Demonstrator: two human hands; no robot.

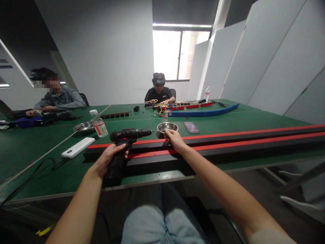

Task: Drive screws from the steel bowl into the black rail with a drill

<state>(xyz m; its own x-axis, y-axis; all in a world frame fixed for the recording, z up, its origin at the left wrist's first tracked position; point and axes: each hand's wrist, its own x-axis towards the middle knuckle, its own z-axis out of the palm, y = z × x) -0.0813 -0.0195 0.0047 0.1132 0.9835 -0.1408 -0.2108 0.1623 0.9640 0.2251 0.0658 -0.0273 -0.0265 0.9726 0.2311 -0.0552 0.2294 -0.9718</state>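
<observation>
My left hand (pixel 111 156) is wrapped round the grip of a black cordless drill (pixel 124 137), whose bit points to the right. At the tip of the long thin bit, the fingers of my right hand (pixel 174 138) are pinched together; whatever they hold there is too small to make out. Just behind them stands a round steel bowl (pixel 167 126). Below both hands lie two long black bars with red top strips, the nearer bar (pixel 203 157) and the farther bar (pixel 215 137), side by side along the table edge.
A white power bank (pixel 78 148) with a cable, a water bottle (pixel 99 124) and a steel dish (pixel 83 126) lie to the left. Farther back are a blue strip (pixel 203 111) and coloured wires (pixel 164 110). Two people sit across the green table (pixel 254 117).
</observation>
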